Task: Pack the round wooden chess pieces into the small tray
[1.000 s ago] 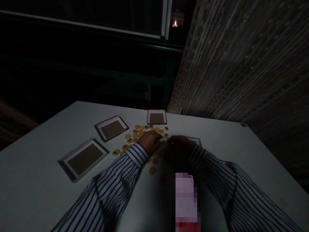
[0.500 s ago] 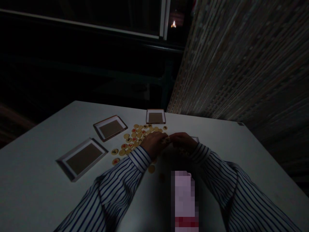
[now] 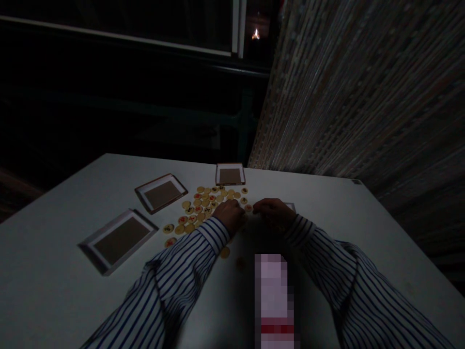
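Note:
Several round yellow discs (image 3: 203,206) with red or black marks lie scattered on the white table (image 3: 54,271). My left hand (image 3: 229,214) rests on the right side of this pile, knuckles up and fingers curled down onto the discs. Just to its right, my right hand (image 3: 273,212) is curled too, in deep shadow, with its fingertips close to one disc (image 3: 248,208). What either hand holds is hidden. Both arms wear blue-striped white sleeves.
Three shallow trays with brown insides lie on the table: one at the front left (image 3: 118,240), one in the middle (image 3: 161,193), one at the back (image 3: 229,174). A fourth tray's corner (image 3: 291,207) shows behind my right hand. A brick wall (image 3: 363,87) stands to the right.
Both hands, which met over the discs half a second ago, have drawn slightly apart and lowered toward the table. The view has shifted a little to the right.

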Motion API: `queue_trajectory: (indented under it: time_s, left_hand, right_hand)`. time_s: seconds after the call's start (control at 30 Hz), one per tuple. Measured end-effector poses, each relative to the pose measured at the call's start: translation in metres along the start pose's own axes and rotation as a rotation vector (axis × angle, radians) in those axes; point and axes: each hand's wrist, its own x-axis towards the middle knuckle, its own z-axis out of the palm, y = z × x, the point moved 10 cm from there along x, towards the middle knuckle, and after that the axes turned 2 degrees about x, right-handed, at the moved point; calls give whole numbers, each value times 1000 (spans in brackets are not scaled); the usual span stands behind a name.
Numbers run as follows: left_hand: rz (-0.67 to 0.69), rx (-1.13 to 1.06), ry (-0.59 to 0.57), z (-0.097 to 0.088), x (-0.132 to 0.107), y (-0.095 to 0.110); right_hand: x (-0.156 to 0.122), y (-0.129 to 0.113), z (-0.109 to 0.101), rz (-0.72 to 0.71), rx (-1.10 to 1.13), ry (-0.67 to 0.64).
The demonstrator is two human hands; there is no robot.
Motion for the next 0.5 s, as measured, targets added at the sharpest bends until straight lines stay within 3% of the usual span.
queue_trajectory:
  time_s: [0.13, 0.3, 0.5]
  left_hand:
    - [-9, 23, -62, 10, 7, 1]
    - [-18, 2, -90, 17, 11, -1]
    - [17, -105, -25, 3, -7, -16]
  right_hand:
    - [-1, 7, -2, 14, -92, -9]
    - [-2, -2, -1, -55, -286, -33]
    - [-12, -29, 18, -208, -671, 3]
